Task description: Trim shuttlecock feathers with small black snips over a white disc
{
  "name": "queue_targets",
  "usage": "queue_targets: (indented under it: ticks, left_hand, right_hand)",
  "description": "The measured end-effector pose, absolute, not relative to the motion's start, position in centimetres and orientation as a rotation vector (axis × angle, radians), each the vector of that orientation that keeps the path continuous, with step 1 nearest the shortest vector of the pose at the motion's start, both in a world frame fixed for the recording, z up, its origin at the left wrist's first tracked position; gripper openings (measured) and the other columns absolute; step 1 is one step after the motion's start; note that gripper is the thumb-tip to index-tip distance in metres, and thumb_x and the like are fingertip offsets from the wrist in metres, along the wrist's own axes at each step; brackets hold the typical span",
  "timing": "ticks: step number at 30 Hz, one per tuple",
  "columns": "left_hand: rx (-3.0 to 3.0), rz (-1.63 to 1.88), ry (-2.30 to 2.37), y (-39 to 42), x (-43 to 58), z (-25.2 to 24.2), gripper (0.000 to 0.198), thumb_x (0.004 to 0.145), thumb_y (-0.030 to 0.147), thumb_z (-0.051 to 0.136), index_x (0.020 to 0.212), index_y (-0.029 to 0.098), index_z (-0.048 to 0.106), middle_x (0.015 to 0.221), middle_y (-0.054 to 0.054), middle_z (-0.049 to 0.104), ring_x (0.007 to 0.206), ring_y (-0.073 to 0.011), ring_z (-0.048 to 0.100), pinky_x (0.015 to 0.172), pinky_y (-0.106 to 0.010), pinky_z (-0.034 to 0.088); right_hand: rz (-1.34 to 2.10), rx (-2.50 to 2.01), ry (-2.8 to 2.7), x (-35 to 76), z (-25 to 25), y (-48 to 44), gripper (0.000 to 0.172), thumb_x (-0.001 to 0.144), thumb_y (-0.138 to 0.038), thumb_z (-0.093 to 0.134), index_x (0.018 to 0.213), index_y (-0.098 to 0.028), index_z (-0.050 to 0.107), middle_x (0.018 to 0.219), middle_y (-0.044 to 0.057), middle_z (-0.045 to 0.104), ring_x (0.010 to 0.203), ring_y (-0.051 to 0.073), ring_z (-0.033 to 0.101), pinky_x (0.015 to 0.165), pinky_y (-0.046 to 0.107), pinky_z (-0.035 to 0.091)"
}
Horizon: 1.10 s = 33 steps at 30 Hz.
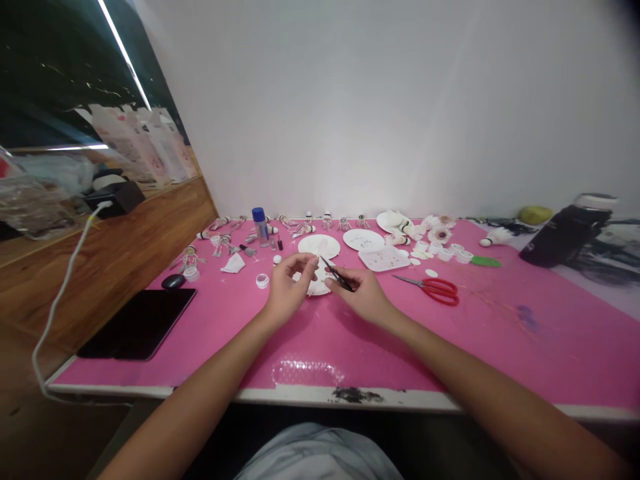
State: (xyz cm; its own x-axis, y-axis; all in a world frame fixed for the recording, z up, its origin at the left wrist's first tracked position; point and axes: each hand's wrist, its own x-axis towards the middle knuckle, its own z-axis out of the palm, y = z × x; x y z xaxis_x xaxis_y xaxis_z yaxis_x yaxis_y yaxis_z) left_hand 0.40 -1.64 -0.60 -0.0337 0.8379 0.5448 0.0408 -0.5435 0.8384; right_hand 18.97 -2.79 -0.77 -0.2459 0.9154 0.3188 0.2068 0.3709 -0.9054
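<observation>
My left hand (289,283) is closed, pinching a small pale piece (314,264) above a white paper plate (318,286) on the pink table (500,333). My right hand (364,293) is closed on small black scissors (336,274), whose blades point up and left toward the pinched piece. Both hands hover over the plate near the table's middle. The piece is too small to name.
Red-handled scissors (436,289) lie right of my right hand. More white plates (363,239), small white cups, a blue-capped bottle (261,224) and little figures line the back. A black tablet (137,323) and mouse sit left, a black bag (565,233) far right.
</observation>
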Motion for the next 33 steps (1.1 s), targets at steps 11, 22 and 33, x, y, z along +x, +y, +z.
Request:
queue_targets:
  ticks: [11, 22, 33]
  left_hand:
    - [1.868, 1.647, 1.009, -1.6, 0.02, -0.66, 0.022, 0.098, 0.039, 0.065, 0.097, 0.019, 0.074, 0.087, -0.005, 0.071, 0.076, -0.0155, 0.065, 0.072, -0.029, 0.05]
    - [1.998, 1.65, 1.016, -1.76, -0.21, -0.25, 0.023, 0.1, 0.04, 0.061, 0.099, 0.021, 0.074, 0.094, -0.008, 0.073, 0.082, -0.019, 0.063, 0.074, -0.031, 0.049]
    - [2.021, 1.647, 1.009, -1.7, -0.28, -0.22, 0.021, 0.1, 0.037, 0.062, 0.1, 0.02, 0.074, 0.093, -0.007, 0.073, 0.081, -0.0182, 0.062, 0.073, -0.031, 0.048]
  right_hand:
    - [0.869, -1.046, -1.744, 18.99, -0.18, -3.12, 0.045, 0.089, -0.042, 0.071, 0.121, -0.012, 0.078, 0.096, 0.007, 0.077, 0.087, 0.024, 0.068, 0.081, 0.035, 0.053]
    - [0.796, -1.059, -1.722, 19.03, -0.21, -3.17, 0.046, 0.088, -0.043, 0.071, 0.122, -0.013, 0.078, 0.098, 0.006, 0.078, 0.087, 0.025, 0.069, 0.081, 0.034, 0.054]
    - [0.772, -1.067, -1.756, 19.08, -0.08, -3.22, 0.043, 0.09, -0.044, 0.069, 0.118, -0.013, 0.078, 0.092, 0.005, 0.076, 0.082, 0.023, 0.068, 0.075, 0.031, 0.052]
